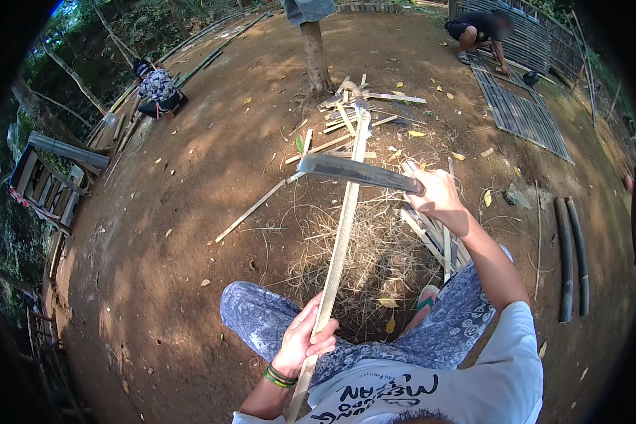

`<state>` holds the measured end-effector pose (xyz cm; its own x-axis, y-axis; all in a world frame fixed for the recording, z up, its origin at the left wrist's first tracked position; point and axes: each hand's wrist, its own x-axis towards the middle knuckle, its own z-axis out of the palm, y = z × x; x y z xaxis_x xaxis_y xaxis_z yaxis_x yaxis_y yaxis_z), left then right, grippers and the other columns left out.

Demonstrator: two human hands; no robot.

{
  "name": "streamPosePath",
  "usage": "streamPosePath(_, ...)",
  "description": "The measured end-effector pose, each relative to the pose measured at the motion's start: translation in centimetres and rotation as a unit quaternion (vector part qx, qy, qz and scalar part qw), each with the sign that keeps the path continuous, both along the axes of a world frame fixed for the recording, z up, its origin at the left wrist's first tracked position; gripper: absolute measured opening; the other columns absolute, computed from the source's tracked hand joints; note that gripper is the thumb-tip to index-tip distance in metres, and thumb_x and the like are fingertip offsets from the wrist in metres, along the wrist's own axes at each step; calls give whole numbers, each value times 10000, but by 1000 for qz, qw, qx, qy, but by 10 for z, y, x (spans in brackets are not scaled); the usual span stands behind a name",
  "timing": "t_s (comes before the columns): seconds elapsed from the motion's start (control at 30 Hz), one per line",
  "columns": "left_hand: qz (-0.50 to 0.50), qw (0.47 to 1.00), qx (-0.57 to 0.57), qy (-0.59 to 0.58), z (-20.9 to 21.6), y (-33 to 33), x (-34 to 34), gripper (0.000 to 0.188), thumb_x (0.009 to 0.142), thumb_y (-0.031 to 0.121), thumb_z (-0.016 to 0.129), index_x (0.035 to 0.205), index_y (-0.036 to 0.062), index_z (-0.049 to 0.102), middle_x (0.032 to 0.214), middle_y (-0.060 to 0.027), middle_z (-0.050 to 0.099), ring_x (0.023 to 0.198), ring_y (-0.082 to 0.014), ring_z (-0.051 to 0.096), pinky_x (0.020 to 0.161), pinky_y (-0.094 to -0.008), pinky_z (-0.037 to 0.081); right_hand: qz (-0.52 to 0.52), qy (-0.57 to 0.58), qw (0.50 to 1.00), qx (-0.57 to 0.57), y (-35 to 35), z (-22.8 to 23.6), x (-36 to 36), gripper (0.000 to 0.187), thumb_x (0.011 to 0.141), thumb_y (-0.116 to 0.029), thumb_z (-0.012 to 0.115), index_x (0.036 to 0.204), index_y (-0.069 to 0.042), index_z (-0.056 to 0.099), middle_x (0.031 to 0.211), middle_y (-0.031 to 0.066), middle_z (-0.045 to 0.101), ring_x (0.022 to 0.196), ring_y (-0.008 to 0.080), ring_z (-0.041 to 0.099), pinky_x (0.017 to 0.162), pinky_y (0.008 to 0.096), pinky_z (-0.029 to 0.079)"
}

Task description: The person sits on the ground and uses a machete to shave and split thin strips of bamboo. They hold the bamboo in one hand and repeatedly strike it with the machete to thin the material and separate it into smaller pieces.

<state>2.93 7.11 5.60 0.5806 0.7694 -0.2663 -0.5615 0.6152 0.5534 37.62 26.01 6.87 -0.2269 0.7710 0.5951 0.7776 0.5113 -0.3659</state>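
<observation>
A long pale bamboo strip (345,225) slants from my lap out to the far pile. My left hand (305,339) is wrapped round its near part, just above my lap. In my right hand (437,198), closed on the handle, is a machete (357,172) with a broad dark blade. The blade points left and crosses over the strip at its upper half; whether it touches the strip I cannot tell. Beneath the strip lies a heap of thin curled shavings (378,247), between my bent legs.
Split bamboo pieces (343,127) lie scattered by a tree trunk (315,60); more slats (431,237) lie beside my right hand. Two dark bamboo poles (565,258) rest at right. One person (157,88) sits far left; another (477,32) crouches by a slatted bamboo panel (519,106).
</observation>
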Motion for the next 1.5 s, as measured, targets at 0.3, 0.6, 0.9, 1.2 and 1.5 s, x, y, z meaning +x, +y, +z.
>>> streamPosePath(0.3, -1, 1000, 10, -9, 0, -5, -1, 440, 1108, 288, 247, 1541, 212, 275, 661, 19, 354, 443, -48, 298, 465, -204, 307, 34, -43, 998, -35, -17, 1, -10, 214, 729, -230, 703, 815, -85, 571, 671, 132, 597, 645, 354, 625, 602, 446, 477)
streamPosePath(0.6, -11, 999, -12, -35, -10, -10, -1, 443, 1108, 303, 237, 1535, 192, 278, 665, 28, 355, 433, -45, 303, 468, -195, 306, 41, -49, 997, 45, -5, -13, 0, 175, 745, -177, 715, 781, -51, 599, 622, 138, 609, 578, 365, 609, 563, 415, 489)
streamPosePath(0.9, -26, 999, -2, -36, -6, -12, 0, 449, 1103, 315, 271, 1540, 209, 281, 658, 29, 350, 434, -34, 295, 466, -202, 305, 47, -53, 996, 54, -1, -5, 5, 142, 691, -127, 697, 774, -74, 594, 662, 148, 629, 616, 348, 638, 578, 432, 491)
streamPosePath(1.2, -4, 992, -76, -98, -25, -5, 1, 345, 1092, 358, 346, 1421, 282, 415, 675, 54, 343, 457, -18, 293, 482, -182, 283, -4, -161, 981, -107, -26, -16, -36, 231, 727, -219, 726, 840, -83, 577, 686, 106, 627, 676, 312, 645, 680, 481, 497)
streamPosePath(1.5, -63, 997, -44, 16, -15, -13, 1, 409, 1084, 175, 391, 1488, 211, 345, 659, 43, 313, 478, -43, 284, 481, -201, 284, -115, -132, 981, -83, 32, 3, 8, 143, 786, -203, 680, 886, -113, 632, 681, 107, 659, 570, 301, 636, 573, 446, 531)
